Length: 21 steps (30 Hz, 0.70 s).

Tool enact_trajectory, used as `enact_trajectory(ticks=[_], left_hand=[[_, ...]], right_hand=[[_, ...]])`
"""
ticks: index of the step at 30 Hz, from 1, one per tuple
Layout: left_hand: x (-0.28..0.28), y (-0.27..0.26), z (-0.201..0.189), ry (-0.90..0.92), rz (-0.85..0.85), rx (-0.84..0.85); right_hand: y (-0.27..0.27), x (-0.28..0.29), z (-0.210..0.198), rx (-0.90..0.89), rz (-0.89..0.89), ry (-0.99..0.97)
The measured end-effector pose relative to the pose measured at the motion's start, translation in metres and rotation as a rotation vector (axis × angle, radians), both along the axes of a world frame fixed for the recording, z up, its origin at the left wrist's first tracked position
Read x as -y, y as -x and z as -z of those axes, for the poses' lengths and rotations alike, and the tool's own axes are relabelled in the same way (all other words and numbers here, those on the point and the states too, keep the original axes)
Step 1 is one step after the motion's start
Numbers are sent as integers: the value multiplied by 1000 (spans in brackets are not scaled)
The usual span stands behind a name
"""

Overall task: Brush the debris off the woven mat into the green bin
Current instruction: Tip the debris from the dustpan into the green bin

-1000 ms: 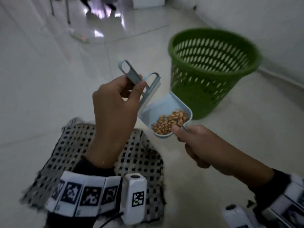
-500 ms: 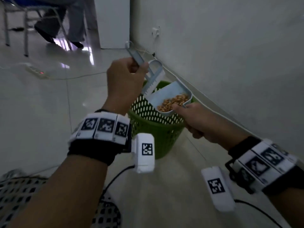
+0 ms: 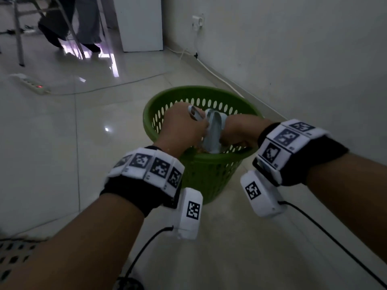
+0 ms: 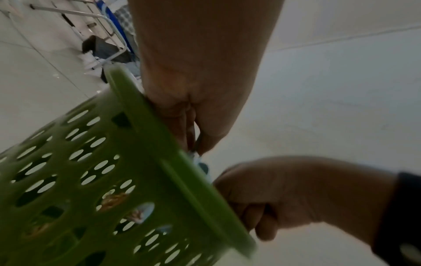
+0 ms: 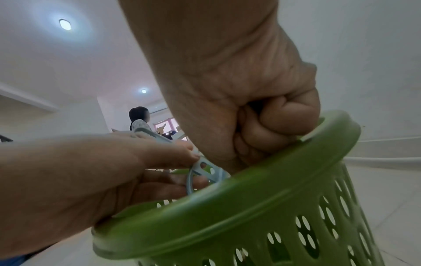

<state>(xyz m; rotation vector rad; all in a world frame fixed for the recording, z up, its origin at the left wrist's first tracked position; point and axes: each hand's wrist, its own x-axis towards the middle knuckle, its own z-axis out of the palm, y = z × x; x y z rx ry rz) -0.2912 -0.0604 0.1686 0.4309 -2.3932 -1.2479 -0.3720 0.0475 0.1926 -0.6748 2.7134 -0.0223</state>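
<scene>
The green bin stands on the floor by the wall. Both hands are over its mouth. My left hand grips the pale blue brush by its handle, which shows again in the right wrist view as the brush. My right hand holds the pale blue dustpan, tipped steeply down into the bin. Brown debris lies inside near the front wall and shows through the bin's holes as debris. A corner of the woven mat lies at the bottom left.
A white wall runs close along the right of the bin, with a socket and a cable along its base. A power strip and its cord lie on the tiled floor at the left. Chair legs, a person's legs and a white cabinet stand at the back.
Both hands have dropped from above the bin into its mouth. The dustpan, held level with debris before, now points down into the bin, and debris lies inside.
</scene>
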Motion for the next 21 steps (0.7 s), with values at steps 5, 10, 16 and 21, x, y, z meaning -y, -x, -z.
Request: enact_trajectory(ticks=[5, 10, 16, 21], left_hand=[[-3, 4, 5, 64, -46, -52], [0, 2, 3, -57, -27, -70], [1, -12, -3, -90, -67, -194], [-8, -37, -19, 167, -16, -439]], right_hand=[[3, -2, -5, -92, 34, -86], [-2, -5, -9, -50, 101, 4], [-17, -22, -20, 314, 313, 582], [-49, -35, -28, 531, 420, 935]])
